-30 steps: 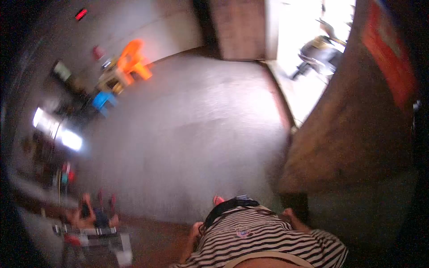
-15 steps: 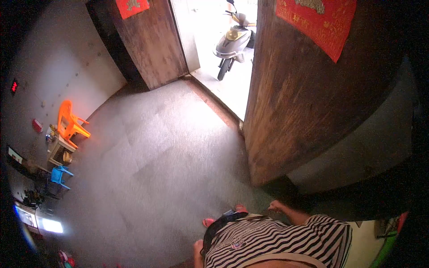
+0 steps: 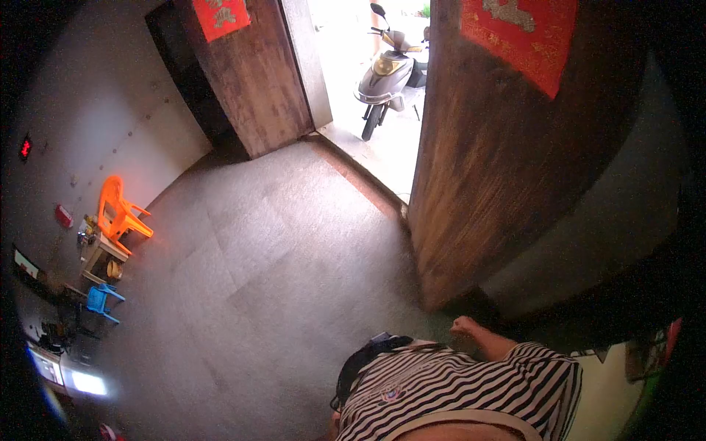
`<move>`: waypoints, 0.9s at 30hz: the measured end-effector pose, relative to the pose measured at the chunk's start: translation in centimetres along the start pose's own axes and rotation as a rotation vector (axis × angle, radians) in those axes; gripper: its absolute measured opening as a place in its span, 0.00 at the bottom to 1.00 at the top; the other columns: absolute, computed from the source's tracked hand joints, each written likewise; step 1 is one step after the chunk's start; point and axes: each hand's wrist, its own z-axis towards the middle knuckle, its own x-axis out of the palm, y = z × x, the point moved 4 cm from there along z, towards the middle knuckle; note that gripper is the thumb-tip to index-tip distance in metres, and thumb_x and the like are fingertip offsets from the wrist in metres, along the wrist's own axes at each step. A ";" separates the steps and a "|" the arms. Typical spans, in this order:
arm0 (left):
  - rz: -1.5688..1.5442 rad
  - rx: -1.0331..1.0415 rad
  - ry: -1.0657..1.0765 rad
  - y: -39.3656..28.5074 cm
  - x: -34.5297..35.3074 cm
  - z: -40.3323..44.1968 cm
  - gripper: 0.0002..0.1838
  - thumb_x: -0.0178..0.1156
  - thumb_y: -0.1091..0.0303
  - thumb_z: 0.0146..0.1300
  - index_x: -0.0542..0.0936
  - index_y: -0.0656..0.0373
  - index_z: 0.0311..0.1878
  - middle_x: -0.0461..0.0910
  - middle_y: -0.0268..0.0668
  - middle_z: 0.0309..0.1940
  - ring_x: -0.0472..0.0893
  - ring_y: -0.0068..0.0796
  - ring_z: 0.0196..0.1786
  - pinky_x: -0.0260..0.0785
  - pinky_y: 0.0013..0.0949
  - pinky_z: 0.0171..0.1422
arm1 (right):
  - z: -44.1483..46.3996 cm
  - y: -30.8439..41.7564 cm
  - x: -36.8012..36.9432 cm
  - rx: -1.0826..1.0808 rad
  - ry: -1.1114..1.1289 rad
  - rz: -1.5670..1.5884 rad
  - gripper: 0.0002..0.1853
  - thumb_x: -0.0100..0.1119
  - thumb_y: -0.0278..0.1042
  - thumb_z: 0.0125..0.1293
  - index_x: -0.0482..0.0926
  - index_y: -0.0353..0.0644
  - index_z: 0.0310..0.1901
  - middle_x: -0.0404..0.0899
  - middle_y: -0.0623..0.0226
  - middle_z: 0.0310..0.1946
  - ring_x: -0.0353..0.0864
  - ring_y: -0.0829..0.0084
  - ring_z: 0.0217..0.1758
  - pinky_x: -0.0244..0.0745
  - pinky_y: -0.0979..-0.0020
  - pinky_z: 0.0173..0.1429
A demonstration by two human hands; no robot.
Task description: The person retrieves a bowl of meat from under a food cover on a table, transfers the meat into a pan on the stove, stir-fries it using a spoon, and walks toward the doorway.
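My right hand (image 3: 463, 325) hangs out in front of my striped shirt (image 3: 456, 389), its fingers curled in a loose fist with nothing visible in them. Nearest to it is the lower corner of the big brown wooden door leaf (image 3: 485, 169), and the two are apart. Of my left hand (image 3: 334, 424) only a sliver of skin shows beside the shirt, so its fingers are hidden. A dark item (image 3: 368, 360), perhaps clothing or a bag, sits at my waist on the left.
Ahead is an open doorway with a low sill (image 3: 360, 184) and a parked scooter (image 3: 386, 81) outside. Another door leaf (image 3: 257, 81) stands left of it. Along the left wall are an orange chair (image 3: 118, 213), a small table (image 3: 95, 253) and a blue stool (image 3: 101, 298). Grey floor (image 3: 243, 272) lies between.
The view has shifted slightly, with the doorway and scooter a little lower. My left hand has mostly slipped behind the shirt. My red footwear no longer shows. My right hand remains curled.
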 end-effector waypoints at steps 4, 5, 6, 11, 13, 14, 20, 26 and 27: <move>0.001 0.040 -0.001 -4.7 -3.5 -1.5 0.12 0.53 0.62 0.64 0.78 0.60 0.42 0.79 0.41 0.30 0.77 0.33 0.30 0.68 0.36 0.30 | -2.2 5.5 -1.9 0.092 0.046 0.023 0.18 0.65 0.50 0.56 0.80 0.41 0.33 0.78 0.63 0.23 0.76 0.69 0.25 0.74 0.62 0.32; -0.001 0.043 -0.002 -5.4 -4.3 -1.3 0.11 0.53 0.62 0.64 0.78 0.60 0.41 0.78 0.40 0.30 0.76 0.33 0.28 0.67 0.36 0.29 | -3.1 6.8 -2.1 0.121 0.068 0.014 0.18 0.65 0.50 0.57 0.81 0.41 0.34 0.78 0.63 0.23 0.76 0.69 0.25 0.73 0.62 0.31; -0.004 0.030 -0.008 -5.8 -5.3 -1.3 0.11 0.53 0.63 0.64 0.78 0.60 0.41 0.78 0.40 0.29 0.76 0.32 0.27 0.67 0.35 0.28 | -3.2 6.7 -1.0 0.134 0.073 0.019 0.18 0.65 0.50 0.57 0.81 0.41 0.34 0.78 0.63 0.23 0.76 0.69 0.25 0.73 0.62 0.31; -0.129 -0.177 -0.122 -10.1 -7.5 0.3 0.10 0.52 0.63 0.65 0.74 0.59 0.44 0.77 0.40 0.28 0.76 0.32 0.23 0.67 0.35 0.21 | -1.1 4.6 4.2 -0.052 0.082 0.124 0.21 0.68 0.57 0.52 0.82 0.44 0.29 0.78 0.63 0.22 0.76 0.63 0.25 0.72 0.60 0.32; -0.166 -0.261 -0.165 -10.5 -8.0 1.7 0.14 0.50 0.61 0.67 0.71 0.59 0.49 0.76 0.40 0.27 0.77 0.33 0.22 0.69 0.36 0.19 | -1.2 4.9 3.5 0.007 0.129 0.009 0.22 0.65 0.56 0.54 0.82 0.42 0.32 0.79 0.62 0.25 0.76 0.64 0.27 0.72 0.60 0.34; -0.155 -0.279 -0.162 -10.6 -8.1 2.4 0.14 0.49 0.61 0.67 0.70 0.59 0.50 0.75 0.39 0.27 0.77 0.33 0.22 0.69 0.37 0.18 | -1.3 5.3 3.4 0.059 0.189 -0.108 0.22 0.63 0.55 0.56 0.81 0.41 0.36 0.79 0.61 0.29 0.77 0.66 0.30 0.73 0.61 0.35; -0.303 -0.188 -0.059 -7.8 -8.9 7.4 0.10 0.52 0.67 0.62 0.71 0.59 0.26 0.67 0.34 0.19 0.67 0.28 0.18 0.63 0.37 0.19 | 0.7 5.4 4.0 0.149 0.210 0.046 0.21 0.64 0.54 0.56 0.80 0.41 0.33 0.80 0.60 0.30 0.76 0.64 0.31 0.72 0.60 0.34; 0.046 -0.091 0.040 -20.3 -7.8 6.0 0.10 0.54 0.64 0.60 0.73 0.60 0.28 0.69 0.35 0.19 0.69 0.27 0.19 0.63 0.37 0.22 | 2.7 14.1 -4.9 0.203 0.262 0.022 0.18 0.63 0.50 0.54 0.82 0.41 0.35 0.82 0.63 0.25 0.79 0.65 0.28 0.75 0.63 0.34; 0.067 -0.089 0.046 -22.9 -7.8 5.9 0.11 0.54 0.63 0.60 0.73 0.60 0.28 0.70 0.35 0.19 0.69 0.27 0.20 0.64 0.37 0.22 | 3.5 15.8 -6.6 0.206 0.265 0.029 0.18 0.63 0.50 0.54 0.82 0.41 0.35 0.82 0.63 0.25 0.79 0.65 0.28 0.75 0.63 0.34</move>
